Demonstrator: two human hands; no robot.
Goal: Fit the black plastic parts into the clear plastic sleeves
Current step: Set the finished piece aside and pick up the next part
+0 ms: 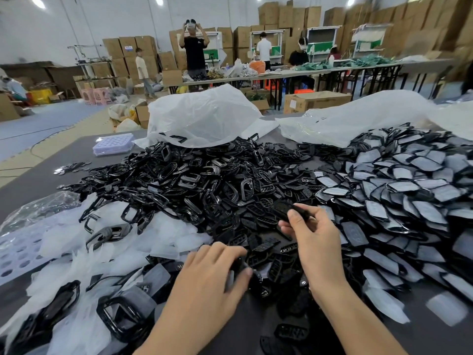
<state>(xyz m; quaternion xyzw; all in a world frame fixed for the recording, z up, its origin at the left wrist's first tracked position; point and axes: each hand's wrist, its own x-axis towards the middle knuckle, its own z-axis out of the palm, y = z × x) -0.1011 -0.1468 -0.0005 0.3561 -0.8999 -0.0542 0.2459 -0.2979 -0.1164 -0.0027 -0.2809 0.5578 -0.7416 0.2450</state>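
In the head view, a small flat black plastic part (289,210) is pinched between the thumb and fingertips of the right hand (317,237), above the heap of loose black plastic parts (204,180). Its long axis runs roughly left to right. The pile of clear plastic sleeves (107,242) lies leftward, nearer the left hand (212,275). That hand's fingers are curled round a dark piece (239,265), largely hidden by them; its kind cannot be made out.

Stacked cardboard boxes (286,16), long tables (358,69), white wall (38,34).
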